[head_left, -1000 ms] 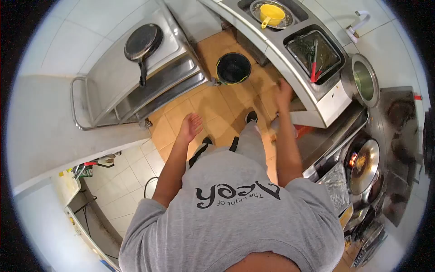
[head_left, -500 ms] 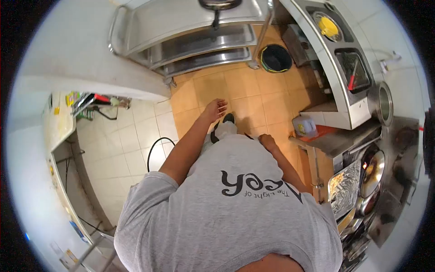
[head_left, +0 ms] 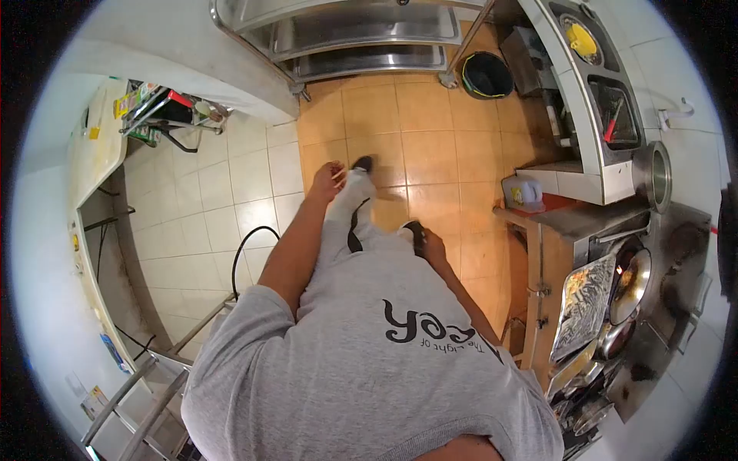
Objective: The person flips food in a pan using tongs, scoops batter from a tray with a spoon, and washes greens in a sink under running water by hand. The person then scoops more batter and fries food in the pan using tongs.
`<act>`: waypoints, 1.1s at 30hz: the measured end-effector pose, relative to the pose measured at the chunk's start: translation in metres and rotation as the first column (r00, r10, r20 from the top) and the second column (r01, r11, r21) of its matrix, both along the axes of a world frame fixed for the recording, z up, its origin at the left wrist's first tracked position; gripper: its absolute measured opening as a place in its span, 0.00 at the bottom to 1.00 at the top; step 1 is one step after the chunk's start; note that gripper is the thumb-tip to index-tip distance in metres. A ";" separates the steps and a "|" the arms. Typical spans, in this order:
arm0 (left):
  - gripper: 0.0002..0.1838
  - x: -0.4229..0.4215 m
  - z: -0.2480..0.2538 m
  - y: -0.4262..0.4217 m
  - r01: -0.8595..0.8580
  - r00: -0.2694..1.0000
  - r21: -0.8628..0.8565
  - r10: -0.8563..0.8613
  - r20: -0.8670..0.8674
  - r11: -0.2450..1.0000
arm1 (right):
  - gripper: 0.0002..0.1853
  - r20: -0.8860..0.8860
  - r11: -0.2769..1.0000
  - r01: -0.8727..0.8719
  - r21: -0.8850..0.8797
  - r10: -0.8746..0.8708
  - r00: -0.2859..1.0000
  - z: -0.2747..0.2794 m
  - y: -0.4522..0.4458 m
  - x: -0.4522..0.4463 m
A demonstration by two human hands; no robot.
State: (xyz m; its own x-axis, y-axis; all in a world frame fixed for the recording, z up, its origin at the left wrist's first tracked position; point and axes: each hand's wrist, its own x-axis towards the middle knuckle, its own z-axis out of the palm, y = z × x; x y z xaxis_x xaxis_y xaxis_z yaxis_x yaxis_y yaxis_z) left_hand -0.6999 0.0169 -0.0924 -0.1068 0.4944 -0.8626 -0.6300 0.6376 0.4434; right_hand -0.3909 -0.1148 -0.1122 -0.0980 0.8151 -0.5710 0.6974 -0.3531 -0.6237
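Note:
My left hand (head_left: 329,180) hangs out in front of my body, beside one dark shoe (head_left: 363,163). Its fingers are loosely bent and apart, and no object shows in it. Lower and closer to my body, my right hand (head_left: 435,247) is by my right thigh, near the other dark shoe (head_left: 415,230). Its fingers point down and are mostly hidden behind the back of the hand, so I cannot tell whether they are open. Both hands are over the orange tiled floor (head_left: 430,150).
A steel shelf trolley (head_left: 361,34) stands ahead, with a black bucket (head_left: 486,74) at its right. Along the right run a sink counter (head_left: 615,184), a foil-covered tray (head_left: 582,307) and a wok (head_left: 632,284) on a stove. Metal rails (head_left: 131,399) stand at lower left.
I have stepped forward: the trolley, bucket and counter sit differently in view, and the pan on the trolley has left the top edge. My left hand has shifted left; my right hand stays low.

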 end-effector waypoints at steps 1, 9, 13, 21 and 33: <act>0.09 -0.009 0.004 0.003 -0.064 0.997 -0.025 0.062 -0.044 0.998 | 0.15 -0.051 0.988 -0.051 0.143 0.059 0.997 -0.013 0.014 -0.017; 0.09 -0.211 0.003 0.069 -0.242 0.854 0.379 0.382 -0.354 0.893 | 0.15 -0.386 0.988 0.014 0.152 0.046 0.921 0.030 0.203 -0.200; 0.08 -0.379 0.017 0.127 -0.249 0.643 0.609 0.598 -0.478 0.753 | 0.13 -0.289 0.978 0.100 0.182 -0.044 0.956 -0.024 0.235 -0.289; 0.08 -0.507 0.040 0.182 -0.019 0.764 0.607 0.403 -0.503 0.795 | 0.15 -0.466 0.946 -0.135 -0.296 -0.019 0.885 0.014 0.170 -0.419; 0.12 -0.546 0.085 0.183 -0.125 0.613 0.935 0.767 -0.190 0.332 | 0.14 -0.232 0.895 0.185 -0.405 -0.296 0.927 -0.021 0.179 -0.338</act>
State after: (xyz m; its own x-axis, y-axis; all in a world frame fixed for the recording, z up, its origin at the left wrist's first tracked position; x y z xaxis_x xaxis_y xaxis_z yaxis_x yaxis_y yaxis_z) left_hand -1.2462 0.1997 -0.0079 -0.8002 0.5563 0.2241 -0.1205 -0.5152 0.8486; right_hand -0.7285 0.0638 -0.1330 -0.1272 0.5688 -0.8126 0.3770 -0.7300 -0.5700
